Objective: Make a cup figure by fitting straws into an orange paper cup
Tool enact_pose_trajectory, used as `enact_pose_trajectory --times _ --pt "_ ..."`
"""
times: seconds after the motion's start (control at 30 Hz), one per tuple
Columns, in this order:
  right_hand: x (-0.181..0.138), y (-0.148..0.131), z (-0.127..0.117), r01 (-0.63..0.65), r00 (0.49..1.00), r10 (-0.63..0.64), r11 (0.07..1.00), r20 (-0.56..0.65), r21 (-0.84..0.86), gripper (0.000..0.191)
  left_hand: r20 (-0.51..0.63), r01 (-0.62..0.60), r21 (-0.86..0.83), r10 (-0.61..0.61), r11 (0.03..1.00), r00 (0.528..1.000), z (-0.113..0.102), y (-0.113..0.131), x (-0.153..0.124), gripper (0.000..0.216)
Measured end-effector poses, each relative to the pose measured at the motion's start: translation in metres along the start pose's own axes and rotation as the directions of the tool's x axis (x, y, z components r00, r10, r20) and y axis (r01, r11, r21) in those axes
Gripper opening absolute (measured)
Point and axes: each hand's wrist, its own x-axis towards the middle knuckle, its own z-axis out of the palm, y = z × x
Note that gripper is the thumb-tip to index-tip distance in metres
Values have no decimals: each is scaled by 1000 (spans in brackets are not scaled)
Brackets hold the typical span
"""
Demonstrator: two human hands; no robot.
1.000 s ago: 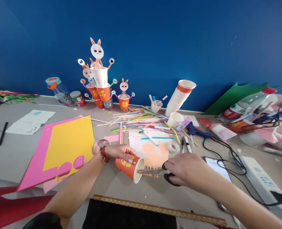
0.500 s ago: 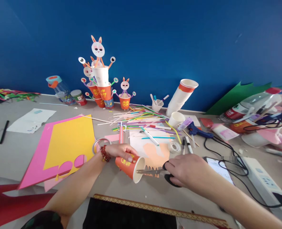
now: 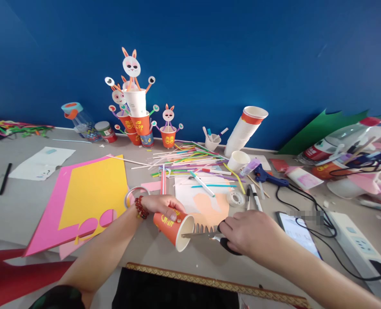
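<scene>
My left hand grips a red paper cup with yellow print, its thumb on top. The cup lies tilted on its side, with the white mouth facing right. My right hand is closed on the black handles of a pair of scissors. The blades point left and their tips reach into the cup's mouth; whether they touch the wall I cannot tell. Behind the blades lies peach paper with a jagged cut edge. A roll of clear tape sits just beyond my right hand.
Paper-cup rabbit figures stand by the blue wall, near a leaning cup stack. Loose paper strips cover the middle. Yellow and pink sheets lie left. A glue gun, phone and power strip are at right.
The cup and my left hand have shifted slightly left and down, its mouth tipping a little. The scissors have followed left, their blades looking closer together.
</scene>
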Motion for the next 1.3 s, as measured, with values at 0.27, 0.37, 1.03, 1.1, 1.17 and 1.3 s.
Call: enact_pose_trajectory --times 0.27,0.37,1.03,1.1,1.17,1.3 --pt "-2 -4 8 -51 996 52 999 -79 12 10 3 2 -73 -2 997 1000 -1 -3 -2 62" --pt "-2 -5 4 -43 997 46 998 -67 39 7 -28 -7 -72 5 997 1000 1 -1 -3 62" --pt "5 -5 5 24 997 -26 999 -79 -25 7 -28 -53 46 54 998 998 -2 -5 1 59" --pt "6 -4 6 31 995 -33 999 -97 -29 9 -38 -46 61 48 997 998 -3 -4 1 56" --pt "6 -4 7 9 997 -9 1000 -74 -2 7 -55 -50 76 54 996 997 -4 -3 -1 53" --pt "3 -4 10 -106 994 106 987 3 123 11 -92 -94 115 105 989 990 -4 3 -4 60"
